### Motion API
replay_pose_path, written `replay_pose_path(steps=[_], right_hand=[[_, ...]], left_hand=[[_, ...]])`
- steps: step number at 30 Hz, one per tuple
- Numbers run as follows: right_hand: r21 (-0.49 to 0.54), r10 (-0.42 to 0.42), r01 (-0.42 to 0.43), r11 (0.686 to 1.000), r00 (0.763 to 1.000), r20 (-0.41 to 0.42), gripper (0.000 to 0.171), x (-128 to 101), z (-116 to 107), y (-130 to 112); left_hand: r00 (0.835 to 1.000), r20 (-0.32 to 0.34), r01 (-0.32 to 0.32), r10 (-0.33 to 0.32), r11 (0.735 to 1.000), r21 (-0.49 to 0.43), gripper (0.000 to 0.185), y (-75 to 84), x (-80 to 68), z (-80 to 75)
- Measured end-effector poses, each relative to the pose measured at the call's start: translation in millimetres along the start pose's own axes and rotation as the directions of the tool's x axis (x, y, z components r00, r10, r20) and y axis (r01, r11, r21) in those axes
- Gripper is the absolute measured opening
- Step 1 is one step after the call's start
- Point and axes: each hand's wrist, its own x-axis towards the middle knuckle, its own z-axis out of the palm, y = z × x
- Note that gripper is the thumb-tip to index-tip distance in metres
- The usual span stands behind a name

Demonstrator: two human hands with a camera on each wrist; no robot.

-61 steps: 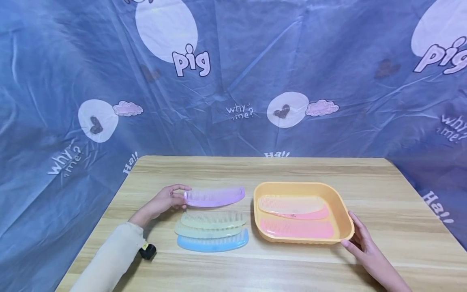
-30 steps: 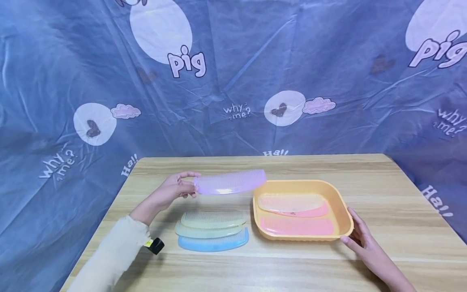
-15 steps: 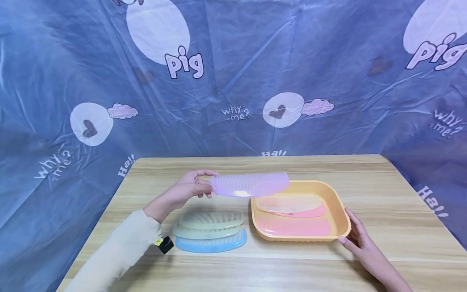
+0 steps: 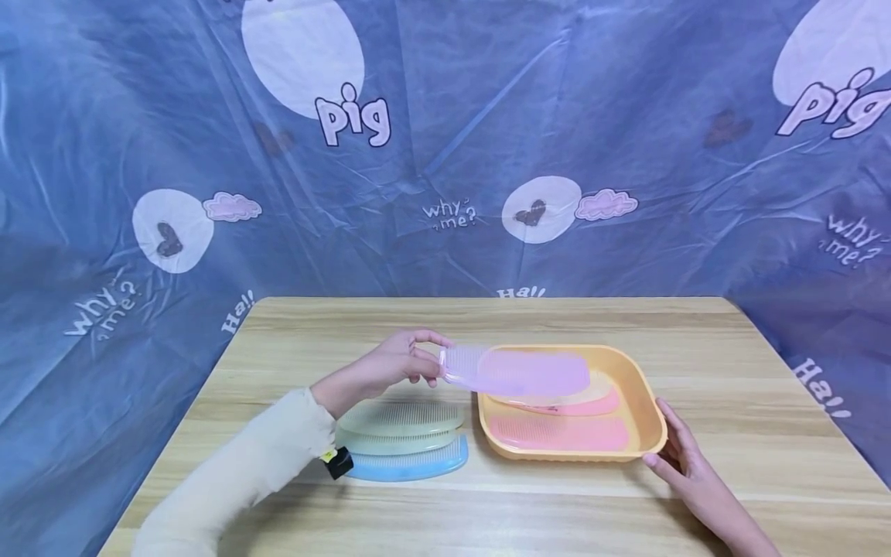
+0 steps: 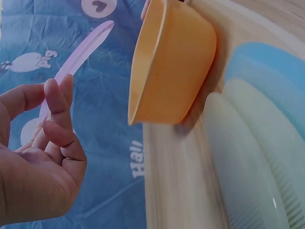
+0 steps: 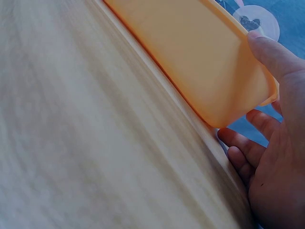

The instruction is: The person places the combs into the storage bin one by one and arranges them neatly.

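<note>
Between thumb and fingers my left hand (image 4: 400, 362) pinches one end of a purple comb (image 4: 529, 374). The comb hangs over the left part of an orange plastic basin (image 4: 646, 418), partly inside its outline. In the left wrist view this comb (image 5: 76, 55) appears edge-on, apart from the basin (image 5: 183, 57). Inside the basin lie a pink comb (image 4: 557, 435), a cream comb (image 4: 600, 387) and another pink comb (image 4: 607, 404) partly beneath it. My right hand (image 4: 687, 464) grips the basin's near right corner; the right wrist view shows its thumb (image 6: 269, 50) on the rim.
Left of the basin, two pale green combs (image 4: 404, 419) overlap a blue comb (image 4: 428, 463) on the wooden table (image 4: 487, 510). My left forearm passes close beside them. A blue printed cloth (image 4: 445, 255) hangs behind the table.
My left hand has lifted the purple comb from behind the green combs and carried it right, over the basin. My right hand stays at the basin's corner.
</note>
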Motion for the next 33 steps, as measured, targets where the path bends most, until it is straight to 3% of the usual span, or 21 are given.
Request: replay_pose_path(steps=[10, 16, 33], right_hand=[[0.0, 0.0, 0.0, 1.0, 1.0, -0.004, 0.081, 0, 0, 1], [0.017, -0.002, 0.002, 1.0, 1.0, 0.004, 0.081, 1, 0, 1], [0.004, -0.004, 0.004, 1.0, 1.0, 0.003, 0.082, 1, -1, 2]], left_hand=[[0.997, 0.072, 0.02, -0.018, 0.999, -0.029, 0.045, -3.1, 21.3, 27.4], [0.991, 0.113, 0.082, -0.071, 0.992, -0.092, 0.044, -7.5, 33.9, 43.7], [0.991, 0.103, 0.091, -0.09, 0.996, -0.004, 0.037, -13.0, 48.5, 73.5]])
